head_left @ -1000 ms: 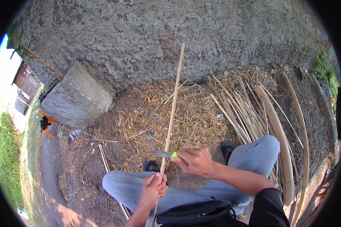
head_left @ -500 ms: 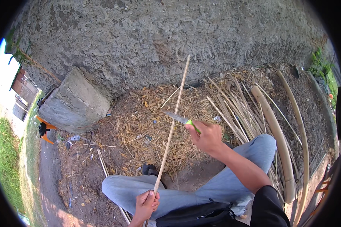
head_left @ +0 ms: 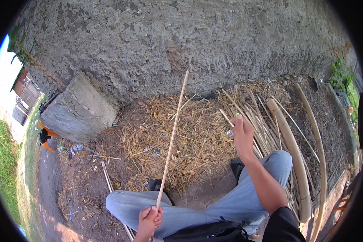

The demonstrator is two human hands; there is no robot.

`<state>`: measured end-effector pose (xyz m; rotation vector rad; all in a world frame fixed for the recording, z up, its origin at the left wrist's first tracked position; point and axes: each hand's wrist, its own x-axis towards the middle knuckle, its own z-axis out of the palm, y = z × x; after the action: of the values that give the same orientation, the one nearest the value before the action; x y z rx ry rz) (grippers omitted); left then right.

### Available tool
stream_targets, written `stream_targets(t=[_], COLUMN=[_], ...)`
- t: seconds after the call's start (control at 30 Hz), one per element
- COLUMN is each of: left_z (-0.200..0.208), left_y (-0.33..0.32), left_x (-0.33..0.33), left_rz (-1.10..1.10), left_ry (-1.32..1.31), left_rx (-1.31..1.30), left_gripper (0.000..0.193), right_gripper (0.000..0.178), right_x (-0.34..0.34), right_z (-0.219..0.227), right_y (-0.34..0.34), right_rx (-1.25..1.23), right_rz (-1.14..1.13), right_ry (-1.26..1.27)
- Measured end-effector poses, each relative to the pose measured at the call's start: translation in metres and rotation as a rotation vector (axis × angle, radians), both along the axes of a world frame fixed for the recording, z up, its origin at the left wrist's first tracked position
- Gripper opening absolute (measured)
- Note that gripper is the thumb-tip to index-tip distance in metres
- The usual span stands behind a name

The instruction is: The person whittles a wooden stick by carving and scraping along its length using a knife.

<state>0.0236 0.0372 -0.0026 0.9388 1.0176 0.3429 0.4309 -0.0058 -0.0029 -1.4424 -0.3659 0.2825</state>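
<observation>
My left hand (head_left: 150,221) is closed around the lower end of a long, thin bamboo strip (head_left: 173,133), which slants up and away from my lap toward the wall. My right hand (head_left: 243,135) is raised to the right of the strip, apart from it, fingers closed on a knife. Only a bit of the knife's green handle (head_left: 237,115) shows at the fingertips; its blade cannot be made out from this angle.
Split bamboo strips (head_left: 256,117) lie piled at the right, beside a thick bamboo pole (head_left: 290,153) and a thinner curved pole (head_left: 313,133). A rough wall (head_left: 149,52) rises ahead, and a concrete block (head_left: 82,107) stands at the left. Shavings (head_left: 181,149) litter the ground.
My right hand has moved right, off the strip, with the knife turned so its blade no longer shows. The strip's far end has shifted left and slightly nearer.
</observation>
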Motion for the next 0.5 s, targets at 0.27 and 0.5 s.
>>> stream_targets(t=[0.27, 0.5], left_z=[0.014, 0.010], left_y=[0.026, 0.019], left_x=[0.086, 0.095], left_rz=[0.001, -0.039], left_ry=[-0.028, -0.026], left_rx=[0.171, 0.226], left_gripper=[0.032, 0.028], right_gripper=[0.023, 0.026], right_x=[-0.125, -0.116], right_z=[-0.010, -0.021], right_y=[-0.012, -0.012], right_rx=[-0.201, -0.230], right_rz=[0.472, 0.447], right_ry=[-0.743, -1.018])
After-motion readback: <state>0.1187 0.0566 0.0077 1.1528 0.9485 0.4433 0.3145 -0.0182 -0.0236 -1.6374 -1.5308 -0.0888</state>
